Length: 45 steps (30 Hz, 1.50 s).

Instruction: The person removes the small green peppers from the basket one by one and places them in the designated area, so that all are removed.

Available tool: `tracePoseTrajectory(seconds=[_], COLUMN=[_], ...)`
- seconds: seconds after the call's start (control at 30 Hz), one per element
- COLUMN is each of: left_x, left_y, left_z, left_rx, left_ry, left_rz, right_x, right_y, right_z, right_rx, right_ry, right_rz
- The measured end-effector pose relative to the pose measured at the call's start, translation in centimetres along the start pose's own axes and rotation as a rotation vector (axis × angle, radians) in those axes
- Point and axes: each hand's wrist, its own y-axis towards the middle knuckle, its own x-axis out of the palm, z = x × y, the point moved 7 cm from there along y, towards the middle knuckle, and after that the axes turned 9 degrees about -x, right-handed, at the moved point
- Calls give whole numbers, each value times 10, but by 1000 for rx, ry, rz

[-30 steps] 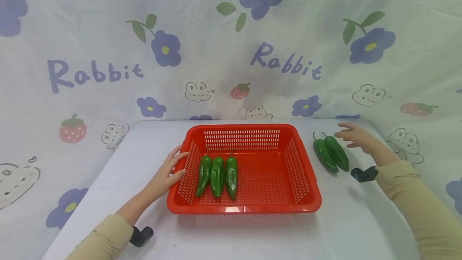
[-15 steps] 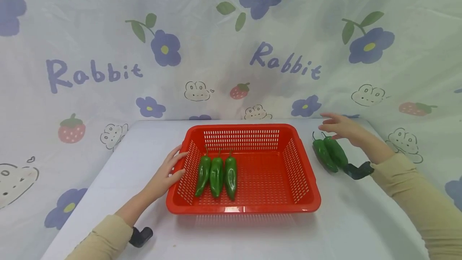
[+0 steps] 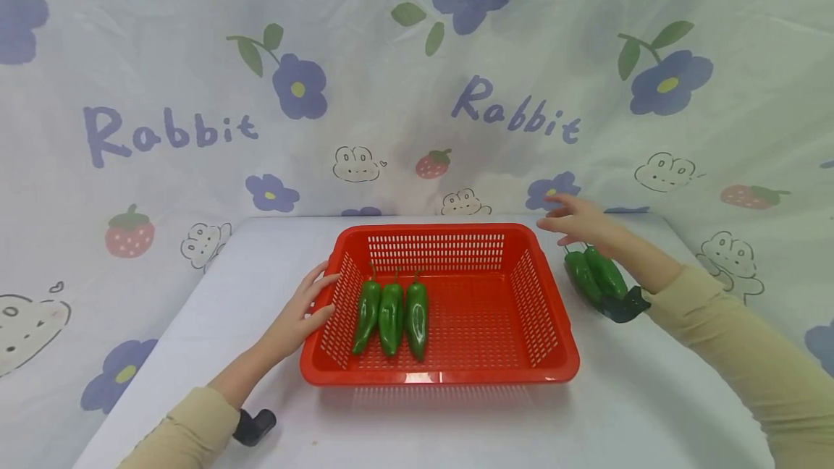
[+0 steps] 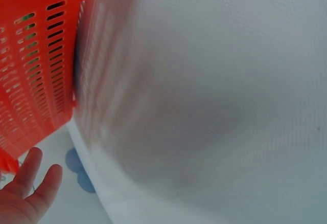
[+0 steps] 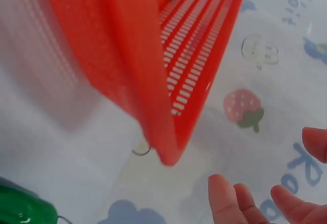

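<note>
A red plastic basket (image 3: 443, 376) with slotted walls stands mid-table. Three green chili peppers (image 3: 391, 320) lie side by side in its left part, stems pointing away. My left hand (image 3: 301, 315) rests at the basket's left rim, fingers spread and relaxed; the left wrist view shows its fingers beside the red wall (image 4: 46, 70). Just past the basket's far right corner hovers my right hand (image 3: 583, 226), fingers extended and holding nothing. Two more green chili peppers (image 3: 583, 279) lie on the table under the right wrist, partly covered by a black wrist device. One pepper (image 5: 25, 206) shows in the right wrist view.
The white table (image 3: 365, 433) ends at a hanging cloth (image 3: 391, 93) printed with flowers, rabbits and strawberries. Black wrist devices (image 3: 255, 427) sit on both forearms, at the ends of beige sleeves (image 3: 189, 429).
My right hand has moved left, from above the right side of the two loose peppers to the basket's far right corner. The left hand, basket and peppers have stayed in place.
</note>
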Motion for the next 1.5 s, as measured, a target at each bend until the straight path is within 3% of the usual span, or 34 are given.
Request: tracePoseTrajectory(seconds=[0.57, 1.2, 1.5], left_x=[0, -1, 0], left_y=[0, 0, 1], left_z=[0, 2, 2], left_rx=[0, -2, 2], left_ry=[-8, -12, -20], left_rz=[-7, -4, -2], right_x=[58, 105, 131], right_y=[20, 40, 50], right_z=[-34, -46, -38], right_rx=[-24, -83, -43], right_ry=[-30, 43, 119], right_rz=[-117, -142, -136])
